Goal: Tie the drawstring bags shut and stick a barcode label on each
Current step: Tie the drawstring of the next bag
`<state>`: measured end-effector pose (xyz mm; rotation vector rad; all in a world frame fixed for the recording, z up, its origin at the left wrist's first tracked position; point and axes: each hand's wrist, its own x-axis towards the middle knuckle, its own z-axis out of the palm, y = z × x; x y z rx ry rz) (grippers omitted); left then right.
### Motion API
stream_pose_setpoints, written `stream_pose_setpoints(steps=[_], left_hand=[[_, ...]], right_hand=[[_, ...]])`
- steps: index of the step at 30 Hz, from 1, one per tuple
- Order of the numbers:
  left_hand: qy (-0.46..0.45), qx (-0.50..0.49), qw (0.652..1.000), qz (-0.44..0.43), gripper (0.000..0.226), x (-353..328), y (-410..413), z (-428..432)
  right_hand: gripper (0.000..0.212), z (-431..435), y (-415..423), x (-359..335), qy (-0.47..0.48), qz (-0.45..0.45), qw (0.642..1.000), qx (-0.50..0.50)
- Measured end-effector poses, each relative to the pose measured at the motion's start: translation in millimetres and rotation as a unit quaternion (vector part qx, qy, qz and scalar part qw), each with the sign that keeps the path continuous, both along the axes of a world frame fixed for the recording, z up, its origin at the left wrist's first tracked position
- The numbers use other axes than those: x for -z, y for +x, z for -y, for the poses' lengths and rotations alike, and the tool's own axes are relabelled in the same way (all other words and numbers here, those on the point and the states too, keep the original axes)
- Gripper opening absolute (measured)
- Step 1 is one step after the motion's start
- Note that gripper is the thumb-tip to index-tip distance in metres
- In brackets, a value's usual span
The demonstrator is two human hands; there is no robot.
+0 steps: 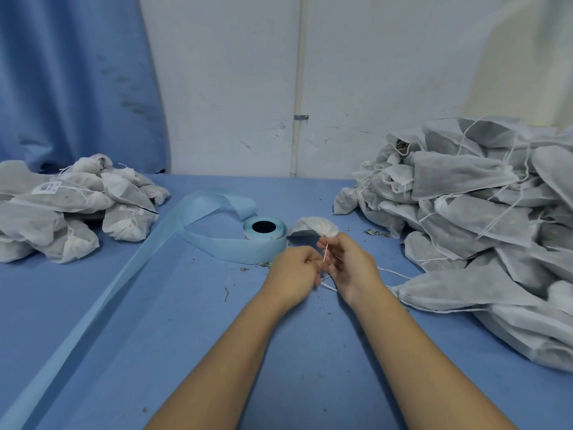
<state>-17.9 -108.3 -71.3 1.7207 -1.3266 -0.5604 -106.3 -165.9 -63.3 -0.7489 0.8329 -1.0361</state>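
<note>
White non-woven fabric forms the small drawstring bag [313, 226], which lies on the blue table [186, 352] just beyond both hands, beside the label roll [264, 232]. The right hand [352, 265] pinches the bag's drawstring [325, 254] between thumb and forefinger, the cord running up to the gathered neck. The left hand [294, 273], fingers curled, grips the same cord lower down, close against the right. A pale blue liner strip [93, 305] trails from the roll toward the near left. Tied, labelled bags [77, 206] sit heaped at left. A larger heap of loose-corded bags [480, 218] sits at right.
</note>
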Motion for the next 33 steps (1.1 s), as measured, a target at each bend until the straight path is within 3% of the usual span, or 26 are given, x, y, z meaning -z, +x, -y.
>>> stream_pose_setpoints(steps=[6,10,12,15,21,24,28,31,33], left_hand=[[-0.057,-0.061,0.991,0.103,0.022,2,1,-1],[-0.066,-0.114,0.975,0.181,0.024,0,0,-1],[-0.043,-0.126,0.963,0.236,0.023,0,-2,-1],[-0.015,-0.150,0.940,0.305,0.023,-2,-2,-2],[-0.061,-0.163,0.931,0.322,0.024,-5,5,-3],[-0.131,-0.097,0.946,0.279,0.023,-2,4,-1],[-0.214,0.033,0.968,0.125,0.020,0,2,-3],[-0.208,0.008,0.978,-0.004,0.016,0,-1,-4],[-0.196,-0.030,0.978,-0.059,0.013,0,-1,-1]], right_hand=[[0.011,3,-1,3,-0.018,0.041,0.998,-0.040],[0.014,3,-2,3,-0.052,0.014,0.996,-0.074],[0.015,1,1,4,-0.116,-0.062,0.990,-0.045],[0.014,2,4,4,-0.244,-0.219,0.945,0.009],[0.020,5,-2,7,-0.347,-0.362,0.864,0.035],[0.024,1,0,8,-0.414,-0.440,0.795,0.048],[0.015,-1,-2,9,-0.490,-0.488,0.718,0.084],[0.018,-3,-2,13,-0.534,-0.495,0.678,0.100],[0.031,-5,-1,15,-0.556,-0.484,0.666,0.113]])
